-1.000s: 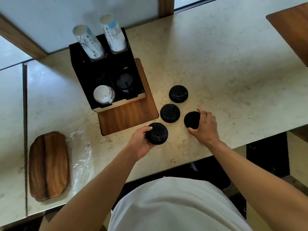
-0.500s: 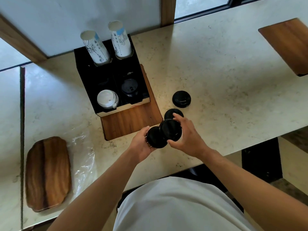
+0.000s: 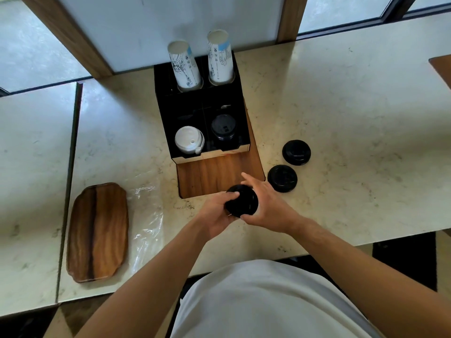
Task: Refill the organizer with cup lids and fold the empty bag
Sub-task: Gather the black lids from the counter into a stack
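Observation:
Both hands hold a small stack of black cup lids just above the counter, in front of the organizer. My left hand grips it from the left and my right hand presses it from the right. Two more black lids lie on the counter to the right, one nearer and one farther. The black organizer holds white lids in its front left slot and black lids in its front right slot. The empty clear bag lies flat at the left.
Two stacks of paper cups stand in the organizer's back slots. The organizer sits on a wooden board. A second wooden tray lies at the far left beside the bag. Another wooden board shows at the right edge.
My right hand picked a lid off the counter and brought it onto the lid in my left hand. The two lids now sit stacked between both hands.

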The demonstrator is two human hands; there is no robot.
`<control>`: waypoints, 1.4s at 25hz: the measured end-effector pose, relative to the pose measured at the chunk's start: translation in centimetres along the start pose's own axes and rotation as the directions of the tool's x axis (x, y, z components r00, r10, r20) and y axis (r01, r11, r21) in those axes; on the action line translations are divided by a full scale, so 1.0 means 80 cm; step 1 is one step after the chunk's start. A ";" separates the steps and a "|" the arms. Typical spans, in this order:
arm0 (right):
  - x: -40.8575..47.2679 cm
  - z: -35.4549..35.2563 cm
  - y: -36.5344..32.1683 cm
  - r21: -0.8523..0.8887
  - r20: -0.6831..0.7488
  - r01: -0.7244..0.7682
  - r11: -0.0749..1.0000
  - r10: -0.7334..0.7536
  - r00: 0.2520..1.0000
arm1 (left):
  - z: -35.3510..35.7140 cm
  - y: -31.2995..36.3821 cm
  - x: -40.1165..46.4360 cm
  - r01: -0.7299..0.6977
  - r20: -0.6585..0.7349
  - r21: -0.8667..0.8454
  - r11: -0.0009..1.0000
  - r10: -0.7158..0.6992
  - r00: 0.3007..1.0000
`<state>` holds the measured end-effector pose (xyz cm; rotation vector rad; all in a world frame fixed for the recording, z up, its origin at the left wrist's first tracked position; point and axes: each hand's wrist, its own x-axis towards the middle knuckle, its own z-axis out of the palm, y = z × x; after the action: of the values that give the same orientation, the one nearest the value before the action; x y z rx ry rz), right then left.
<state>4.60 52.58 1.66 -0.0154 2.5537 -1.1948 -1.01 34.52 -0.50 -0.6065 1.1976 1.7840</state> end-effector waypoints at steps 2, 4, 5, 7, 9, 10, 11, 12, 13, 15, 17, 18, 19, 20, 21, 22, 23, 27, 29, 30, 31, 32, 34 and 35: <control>0.003 0.002 0.000 -0.009 0.008 0.000 1.000 0.000 1.000 | -0.002 -0.001 0.000 -0.007 -0.016 0.002 1.000 0.007 1.000; 0.005 0.003 0.002 -0.008 0.009 -0.017 1.000 0.017 1.000 | -0.001 -0.001 0.006 -0.006 -0.065 0.040 0.999 0.009 0.998; 0.005 0.003 0.004 0.005 0.013 -0.033 0.999 0.033 0.999 | 0.001 -0.001 0.008 -0.003 -0.080 0.070 0.998 0.008 0.997; 0.006 0.000 0.012 0.039 0.030 -0.066 0.997 0.065 0.997 | 0.006 0.000 0.014 0.012 -0.121 0.114 0.993 0.001 0.993; 0.007 -0.009 0.023 0.080 0.055 -0.116 0.990 0.112 0.992 | 0.012 0.000 0.019 0.033 -0.174 0.125 0.992 -0.011 0.985; 0.009 -0.015 0.030 0.110 0.055 -0.149 0.983 0.144 0.988 | 0.015 0.002 0.021 0.039 -0.199 0.121 0.992 -0.014 0.980; 0.011 -0.021 0.038 0.152 0.029 -0.184 0.971 0.182 0.983 | 0.017 0.003 0.023 0.041 -0.218 0.113 0.993 -0.016 0.976; 0.013 -0.028 0.047 0.200 -0.031 -0.212 0.957 0.223 0.974 | 0.018 0.004 0.026 0.043 -0.232 0.102 0.994 -0.019 0.973; 0.016 -0.035 0.056 0.215 -0.126 -0.233 0.948 0.264 0.956 | 0.017 0.006 0.028 0.046 -0.242 0.090 0.995 -0.023 0.970; 0.023 -0.050 0.075 0.128 -0.316 -0.288 0.949 0.314 0.895 | 0.015 0.009 0.030 0.054 -0.267 0.083 0.995 -0.030 0.963; 0.032 -0.060 0.089 -0.001 -0.375 -0.346 0.938 0.320 0.870 | 0.010 0.011 0.031 0.060 -0.283 0.091 0.994 -0.032 0.959; 0.035 -0.061 0.093 -0.060 -0.370 -0.371 0.927 0.324 0.870 | 0.008 0.011 0.032 0.063 -0.285 0.089 0.994 -0.035 0.958; 0.039 -0.059 0.097 -0.114 -0.362 -0.403 0.908 0.339 0.868 | 0.007 0.011 0.032 0.067 -0.284 0.085 0.994 -0.041 0.958; 0.042 -0.055 0.099 -0.160 -0.359 -0.440 0.884 0.363 0.860 | 0.006 0.012 0.032 0.070 -0.282 0.078 0.995 -0.046 0.958; 0.045 -0.048 0.100 -0.191 -0.361 -0.479 0.857 0.392 0.846 | 0.005 0.012 0.032 0.073 -0.277 0.069 0.995 -0.051 0.959; 0.046 -0.041 0.101 -0.202 -0.369 -0.512 0.835 0.420 0.829 | 0.005 0.013 0.032 0.076 -0.272 0.061 0.995 -0.057 0.961; 0.048 -0.034 0.102 -0.198 -0.381 -0.537 0.820 0.440 0.813 | 0.005 0.013 0.031 0.082 -0.267 0.056 0.995 -0.064 0.962; 0.052 -0.019 0.106 -0.181 -0.445 -0.553 0.813 0.434 0.783 | 0.004 0.016 0.030 0.088 -0.244 0.043 0.995 -0.075 0.967; 0.049 -0.015 0.108 -0.194 -0.457 -0.551 0.812 0.422 0.783 | 0.002 0.018 0.030 0.073 -0.231 0.021 0.997 -0.067 0.971; 0.046 -0.012 0.109 -0.199 -0.451 -0.557 0.806 0.429 0.783 | 0.002 0.018 0.030 0.067 -0.227 0.010 0.998 -0.063 0.972; 0.042 -0.010 0.109 -0.198 -0.439 -0.564 0.802 0.442 0.782 | 0.002 0.018 0.030 0.064 -0.226 0.003 0.998 -0.062 0.972; 0.038 -0.006 0.109 -0.192 -0.429 -0.570 0.799 0.453 0.781 | 0.003 0.018 0.030 0.065 -0.224 0.002 0.998 -0.062 0.973; 0.030 0.001 0.108 -0.189 -0.423 -0.579 0.793 0.466 0.777 | 0.004 0.016 0.031 0.067 -0.218 0.010 0.998 -0.063 0.974; 0.026 0.004 0.108 -0.202 -0.422 -0.582 0.788 0.466 0.778 | 0.004 0.016 0.031 0.069 -0.219 0.017 0.997 -0.064 0.974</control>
<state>3.82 57.67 -5.56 0.8697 2.7330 -0.5847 -3.30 35.61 -1.69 -0.8363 1.3281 1.6764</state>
